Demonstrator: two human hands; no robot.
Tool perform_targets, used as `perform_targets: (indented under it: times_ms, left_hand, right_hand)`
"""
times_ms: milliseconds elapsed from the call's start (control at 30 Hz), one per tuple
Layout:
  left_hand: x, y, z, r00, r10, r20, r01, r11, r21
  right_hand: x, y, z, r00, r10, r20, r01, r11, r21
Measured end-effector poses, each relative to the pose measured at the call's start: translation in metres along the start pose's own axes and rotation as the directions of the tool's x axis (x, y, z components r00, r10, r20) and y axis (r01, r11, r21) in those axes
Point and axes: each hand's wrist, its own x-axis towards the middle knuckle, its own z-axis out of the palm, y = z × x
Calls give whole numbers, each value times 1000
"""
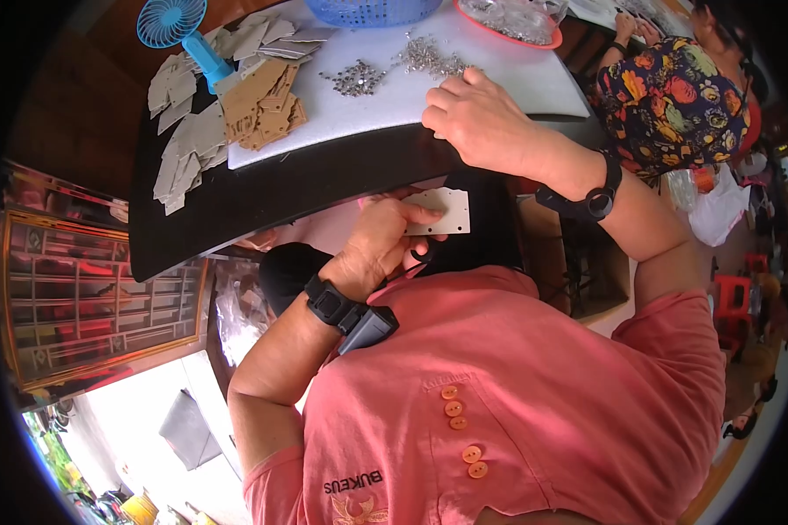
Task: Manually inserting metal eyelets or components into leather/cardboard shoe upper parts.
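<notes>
My left hand [383, 229] grips a small white card [453, 210] with little holes along its edges. The card is held over my lap, just below the black table edge. Above the table, my right hand [480, 121] has its fingers curled and pressed together. Whatever may be between those fingertips is hidden. Just beyond them lies a loose heap of tiny silvery pieces [429, 58], too small to name. A second, darker heap of tiny pieces [355, 79] sits to its left. Both heaps rest on a white sheet [359, 122].
Stacks of pale cards [184, 162] and brown cards [263, 103] cover the table's left side, beside a blue fan [173, 22]. A blue basket [372, 10] and a red tray [543, 39] with plastic bags stand farther back. Another person [674, 101] works at the right.
</notes>
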Motion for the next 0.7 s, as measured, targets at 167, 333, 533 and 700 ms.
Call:
perform_targets:
  times_ms: [167, 333, 533, 700]
  left_hand:
    - [1, 0, -3, 1000, -6, 27, 6, 1000, -5]
    - [-2, 2, -2, 1000, -8, -8, 8, 1000, -6]
    - [-17, 11, -4, 981, -29, 190, -2, 987, 161]
    - [-18, 18, -9, 984, -25, 179, -13, 979, 205]
  right_hand:
    - [-1, -7, 8, 998, 4, -63, -8, 998, -55]
    - [-1, -10, 12, 997, 55, -53, -61, 991, -119]
    - [-11, 0, 18, 956, 205, -211, -162, 965, 204]
    - [-17, -2, 22, 931, 306, -199, -236, 920, 313]
